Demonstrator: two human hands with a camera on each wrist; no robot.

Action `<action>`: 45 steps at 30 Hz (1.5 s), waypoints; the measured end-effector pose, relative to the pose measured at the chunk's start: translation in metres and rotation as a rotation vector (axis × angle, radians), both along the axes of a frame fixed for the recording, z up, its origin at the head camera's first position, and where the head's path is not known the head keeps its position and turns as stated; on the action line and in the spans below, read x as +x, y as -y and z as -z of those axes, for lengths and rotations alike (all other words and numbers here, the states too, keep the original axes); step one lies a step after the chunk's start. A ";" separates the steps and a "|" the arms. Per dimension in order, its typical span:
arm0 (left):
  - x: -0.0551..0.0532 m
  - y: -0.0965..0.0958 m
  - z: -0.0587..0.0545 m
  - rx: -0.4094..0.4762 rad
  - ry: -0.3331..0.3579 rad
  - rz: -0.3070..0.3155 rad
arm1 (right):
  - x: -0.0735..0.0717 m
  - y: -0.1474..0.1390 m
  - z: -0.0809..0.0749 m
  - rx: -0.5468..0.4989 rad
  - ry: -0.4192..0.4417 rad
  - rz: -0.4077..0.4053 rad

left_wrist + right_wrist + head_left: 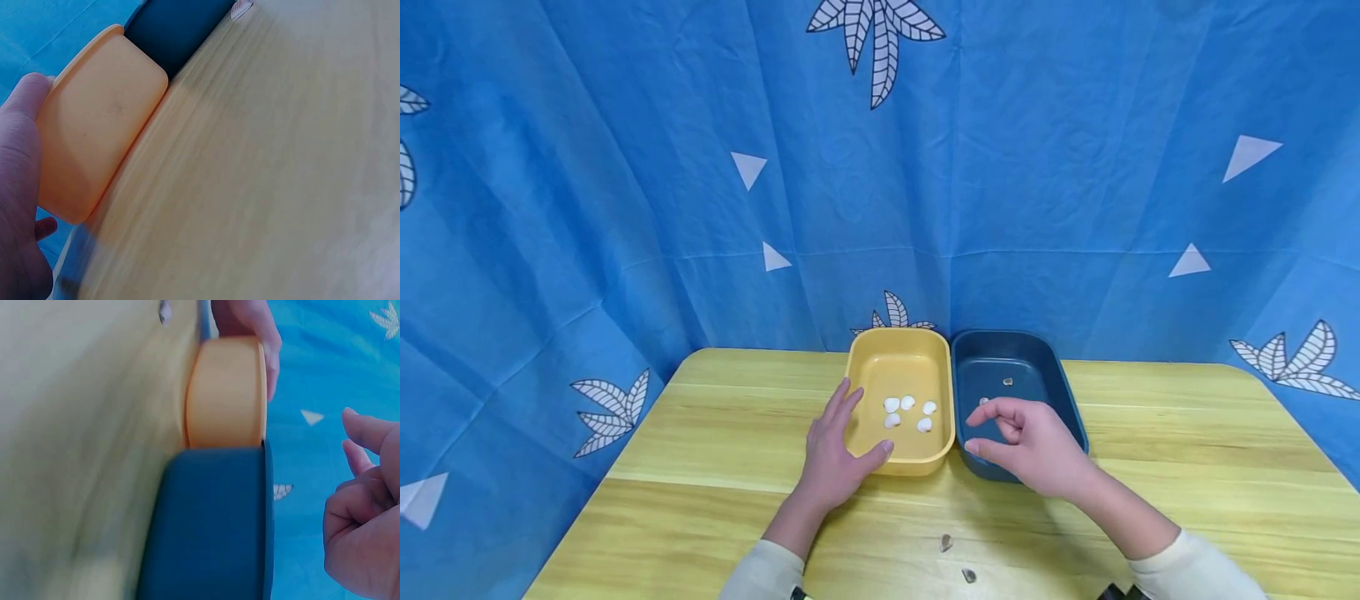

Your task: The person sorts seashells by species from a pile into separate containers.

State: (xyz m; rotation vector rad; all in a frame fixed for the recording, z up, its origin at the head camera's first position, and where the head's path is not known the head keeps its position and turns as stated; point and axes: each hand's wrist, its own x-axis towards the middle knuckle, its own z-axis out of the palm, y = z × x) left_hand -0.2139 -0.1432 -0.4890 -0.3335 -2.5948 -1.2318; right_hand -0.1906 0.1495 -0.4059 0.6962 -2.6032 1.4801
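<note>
My left hand (837, 454) is at the near left corner of a yellow tray (898, 468), fingers spread along its left rim and thumb over the front rim. Several small white shells (891, 405) lie inside that tray. My right hand (1037, 446) hovers over the near part of a dark blue tray (1067, 392), thumb and index finger apart with nothing between them, the other fingers bent. Inside the blue tray are a small brown shell (1007, 382) and a pale piece (983, 401), partly beside the right fingertips.
Two small brownish shells, a farther one (946, 542) and a nearer one (969, 575), lie on the wooden table (722, 442) in front of the trays. The trays stand side by side at the table's back edge, against a blue curtain (1037, 167).
</note>
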 end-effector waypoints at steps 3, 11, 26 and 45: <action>0.000 0.000 0.000 -0.002 -0.003 0.000 | 0.008 0.004 0.005 -0.008 -0.009 -0.018; -0.001 0.000 0.002 -0.004 -0.004 0.001 | 0.025 0.012 0.019 -0.013 0.011 -0.103; 0.000 -0.001 0.002 0.002 0.005 0.000 | 0.044 0.003 0.050 0.005 0.141 -0.371; 0.001 -0.002 0.000 -0.009 0.012 -0.008 | 0.050 0.000 0.076 0.128 0.216 -0.417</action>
